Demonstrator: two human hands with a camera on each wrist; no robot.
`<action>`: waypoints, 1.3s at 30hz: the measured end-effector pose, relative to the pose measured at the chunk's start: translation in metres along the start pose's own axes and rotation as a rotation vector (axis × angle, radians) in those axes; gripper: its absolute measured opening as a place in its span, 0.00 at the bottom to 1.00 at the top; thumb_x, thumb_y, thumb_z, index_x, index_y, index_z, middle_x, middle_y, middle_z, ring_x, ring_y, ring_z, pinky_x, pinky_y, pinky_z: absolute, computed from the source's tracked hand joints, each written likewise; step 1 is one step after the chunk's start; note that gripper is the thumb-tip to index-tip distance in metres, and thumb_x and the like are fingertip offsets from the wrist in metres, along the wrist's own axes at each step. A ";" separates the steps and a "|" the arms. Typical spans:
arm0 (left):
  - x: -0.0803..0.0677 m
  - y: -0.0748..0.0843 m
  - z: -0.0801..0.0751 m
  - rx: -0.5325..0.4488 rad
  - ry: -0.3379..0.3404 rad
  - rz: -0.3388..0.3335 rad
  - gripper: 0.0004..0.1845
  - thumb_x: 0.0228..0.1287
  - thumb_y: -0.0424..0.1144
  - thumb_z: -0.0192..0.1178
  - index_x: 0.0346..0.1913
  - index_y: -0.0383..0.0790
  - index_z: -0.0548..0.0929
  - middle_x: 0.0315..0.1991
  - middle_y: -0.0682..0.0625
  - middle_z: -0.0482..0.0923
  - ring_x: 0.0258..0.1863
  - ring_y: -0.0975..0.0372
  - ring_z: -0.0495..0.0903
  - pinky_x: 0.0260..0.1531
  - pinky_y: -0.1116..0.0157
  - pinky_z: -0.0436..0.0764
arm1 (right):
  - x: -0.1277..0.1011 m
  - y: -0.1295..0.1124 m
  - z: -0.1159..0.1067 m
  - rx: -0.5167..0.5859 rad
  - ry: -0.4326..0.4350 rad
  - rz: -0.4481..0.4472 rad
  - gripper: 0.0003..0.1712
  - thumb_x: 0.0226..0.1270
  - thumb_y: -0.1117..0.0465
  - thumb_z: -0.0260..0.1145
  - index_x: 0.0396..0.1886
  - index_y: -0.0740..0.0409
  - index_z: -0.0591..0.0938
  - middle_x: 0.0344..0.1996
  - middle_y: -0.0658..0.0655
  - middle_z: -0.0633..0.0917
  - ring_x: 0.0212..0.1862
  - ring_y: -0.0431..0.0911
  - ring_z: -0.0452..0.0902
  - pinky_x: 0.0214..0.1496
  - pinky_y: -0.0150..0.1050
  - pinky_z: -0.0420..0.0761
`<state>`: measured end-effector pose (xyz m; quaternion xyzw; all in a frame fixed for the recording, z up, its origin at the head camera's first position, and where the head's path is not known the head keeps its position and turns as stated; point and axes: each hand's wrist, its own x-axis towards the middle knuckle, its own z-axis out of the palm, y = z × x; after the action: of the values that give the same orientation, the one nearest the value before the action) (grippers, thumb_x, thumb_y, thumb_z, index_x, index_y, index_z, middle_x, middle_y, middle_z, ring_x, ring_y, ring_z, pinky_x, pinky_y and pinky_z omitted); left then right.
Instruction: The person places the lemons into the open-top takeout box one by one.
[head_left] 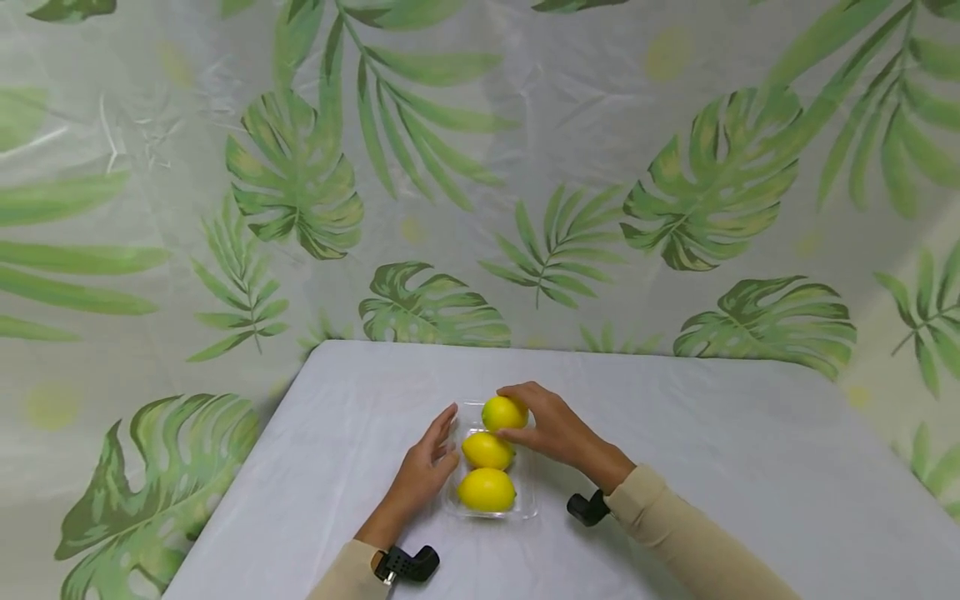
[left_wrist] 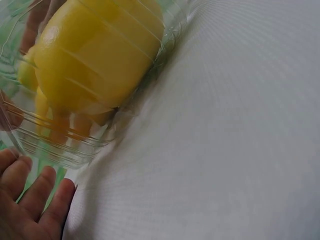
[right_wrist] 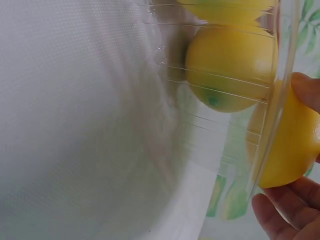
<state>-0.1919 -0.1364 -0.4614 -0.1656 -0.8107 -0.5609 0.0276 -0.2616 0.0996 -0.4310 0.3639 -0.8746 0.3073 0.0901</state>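
Observation:
A clear plastic tray (head_left: pixel 527 500) sits mid-table with three yellow lemons in a row. My right hand (head_left: pixel 513 414) grips the far lemon (head_left: pixel 498 411) from above, thumb and fingers curled round it. The middle lemon (head_left: pixel 487 450) and near lemon (head_left: pixel 487 489) lie in the tray. My left hand (head_left: pixel 442 435) rests with straight fingers against the tray's left side. In the left wrist view a lemon (left_wrist: pixel 95 55) shows through the tray wall (left_wrist: pixel 75 145), with my fingers (left_wrist: pixel 35 200) beside it. The right wrist view shows the held lemon (right_wrist: pixel 290 145) past the tray wall (right_wrist: pixel 200 140).
The white-covered table (head_left: pixel 750 467) spreads wide on both sides of the tray. A leaf-print sheet (head_left: pixel 525 167) hangs behind and around the table. Black camera mounts sit on my left wrist (head_left: pixel 408 564) and my right wrist (head_left: pixel 587 508).

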 end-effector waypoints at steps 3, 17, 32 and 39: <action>-0.001 -0.002 0.000 0.002 0.010 0.004 0.35 0.68 0.27 0.50 0.75 0.43 0.54 0.74 0.43 0.55 0.70 0.48 0.62 0.63 0.49 0.67 | 0.001 0.000 0.001 -0.008 -0.016 0.013 0.34 0.57 0.49 0.72 0.61 0.58 0.76 0.57 0.53 0.79 0.57 0.46 0.75 0.60 0.44 0.76; -0.001 -0.001 -0.001 0.005 0.011 0.005 0.34 0.69 0.28 0.49 0.75 0.45 0.54 0.74 0.45 0.55 0.70 0.48 0.61 0.64 0.48 0.67 | 0.003 0.000 0.001 -0.051 -0.033 0.050 0.35 0.58 0.47 0.71 0.62 0.57 0.76 0.58 0.54 0.80 0.59 0.50 0.74 0.62 0.48 0.74; 0.006 -0.024 0.009 -0.001 0.022 0.014 0.35 0.68 0.29 0.50 0.76 0.46 0.54 0.75 0.47 0.55 0.70 0.49 0.61 0.64 0.49 0.67 | 0.000 -0.001 0.000 -0.159 -0.060 0.144 0.33 0.54 0.45 0.74 0.54 0.61 0.81 0.52 0.57 0.82 0.54 0.51 0.76 0.59 0.47 0.77; 0.008 -0.042 0.010 0.019 0.040 0.000 0.36 0.67 0.32 0.52 0.75 0.55 0.55 0.74 0.54 0.57 0.70 0.55 0.62 0.64 0.53 0.68 | -0.005 0.002 0.002 -0.181 -0.095 0.174 0.35 0.52 0.44 0.74 0.56 0.60 0.80 0.55 0.58 0.79 0.57 0.53 0.74 0.60 0.50 0.76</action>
<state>-0.2101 -0.1389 -0.5008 -0.1540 -0.8153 -0.5564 0.0454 -0.2591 0.1027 -0.4352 0.2913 -0.9303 0.2161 0.0540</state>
